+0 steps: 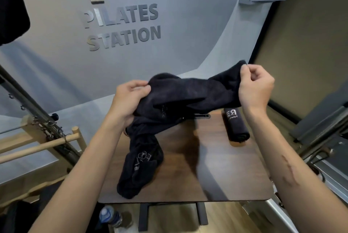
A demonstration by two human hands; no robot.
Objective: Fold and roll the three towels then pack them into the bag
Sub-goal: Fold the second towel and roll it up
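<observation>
Right hand [255,86] is pinching one corner of a dark towel [190,93], fingers curled tight on the edge, raised above the table's [235,176] far side; left hand [130,99] is gripping the bunched opposite end, thumb on top, fingers wrapped under the cloth. Towel is hanging between both hands in the air, twisted and creased, not yet spread flat, so folding on this one looks barely begun. Fabric is looking soft, thick, matte terry, near-black, sagging under its own weight. Just below the right hand, a rolled towel [236,125] is lying on the table, a tight cylinder with white lettering showing, so one roll appears done. Below the left hand, another dark cloth piece [141,165] is slumping along the table's left side, limp, with a pale printed logo; cannot tell if it is the third towel or the bag. Metal ring peeking out near the left wrist hints at a bag. Nothing packed yet by the look of it. Table is smooth, brown wood-grain, rounded corners.
</observation>
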